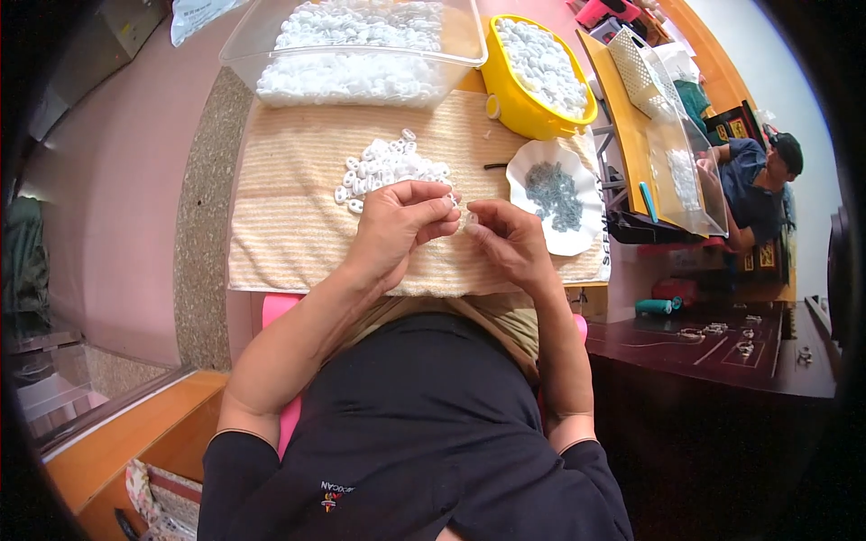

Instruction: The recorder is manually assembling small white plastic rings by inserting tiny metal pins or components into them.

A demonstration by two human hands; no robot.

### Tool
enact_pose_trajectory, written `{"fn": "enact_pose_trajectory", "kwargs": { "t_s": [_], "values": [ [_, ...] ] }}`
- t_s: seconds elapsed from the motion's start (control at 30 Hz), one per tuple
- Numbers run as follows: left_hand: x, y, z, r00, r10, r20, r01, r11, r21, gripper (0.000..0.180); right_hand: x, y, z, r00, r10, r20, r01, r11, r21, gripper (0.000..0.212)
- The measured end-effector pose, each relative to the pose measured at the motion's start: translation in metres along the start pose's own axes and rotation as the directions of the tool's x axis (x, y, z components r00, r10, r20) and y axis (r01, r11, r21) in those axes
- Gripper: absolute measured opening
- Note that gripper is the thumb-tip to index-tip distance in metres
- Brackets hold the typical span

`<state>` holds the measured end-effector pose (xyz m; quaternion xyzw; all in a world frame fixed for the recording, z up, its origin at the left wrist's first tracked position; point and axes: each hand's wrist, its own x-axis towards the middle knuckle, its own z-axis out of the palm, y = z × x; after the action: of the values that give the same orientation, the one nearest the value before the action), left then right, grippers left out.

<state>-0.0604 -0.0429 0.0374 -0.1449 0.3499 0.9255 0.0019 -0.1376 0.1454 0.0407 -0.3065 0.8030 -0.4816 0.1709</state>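
Observation:
My left hand [397, 225] is closed, its thumb and forefinger pinching a small white plastic piece [454, 200]. Right beside it, my right hand [516, 242] pinches a small clear plastic piece [471, 219]. The two pieces are close together; fingertips partly cover both, so I cannot tell whether they touch. Just beyond my left hand lies a loose pile of white oval pieces [390, 164] with holes. To the right of my right hand, a white wavy-rimmed dish [585, 185] holds many small grey, see-through pieces [553, 194].
A striped towel [289, 180] covers the table. At its far side stand a clear bin [239, 45] and a yellow basket [516, 113], both full of white pieces. A thin black tool [495, 166] lies near the dish. Another person [753, 176] sits at a table on the right.

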Motion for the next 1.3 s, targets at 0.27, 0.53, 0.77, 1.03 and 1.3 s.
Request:
{"fn": "enact_pose_trajectory", "kwargs": {
  "t_s": [0.27, 0.53, 0.77, 1.03, 1.3],
  "values": [
    [-0.002, -0.001, 0.003, 1.000, -0.028, 0.012, 0.028, 0.999, 0.039, 0.014, 0.001, 0.002, 0.000, 0.997, 0.071, 0.016, -0.072, 0.947, 0.314, 0.026],
    [-0.002, -0.004, 0.002, 0.999, -0.036, 0.026, 0.034, 0.998, 0.054, 0.015, 0.002, -0.001, -0.002, 0.998, 0.060, -0.009, -0.050, 0.904, 0.424, 0.028],
    [-0.002, -0.008, 0.001, 0.998, -0.062, 0.033, 0.059, 0.995, 0.083, 0.016, 0.002, 0.002, -0.002, 0.998, 0.061, -0.006, -0.051, 0.879, 0.473, 0.030],
    [-0.002, -0.010, 0.000, 0.997, -0.067, 0.044, 0.063, 0.994, 0.091, 0.017, 0.001, 0.005, -0.002, 0.999, 0.052, 0.004, -0.048, 0.882, 0.468, 0.031],
    [-0.004, -0.010, 0.002, 0.997, -0.069, 0.043, 0.064, 0.992, 0.108, 0.017, 0.001, 0.011, -0.004, 0.999, 0.037, 0.023, -0.044, 0.881, 0.470, 0.032]
  ]
}}
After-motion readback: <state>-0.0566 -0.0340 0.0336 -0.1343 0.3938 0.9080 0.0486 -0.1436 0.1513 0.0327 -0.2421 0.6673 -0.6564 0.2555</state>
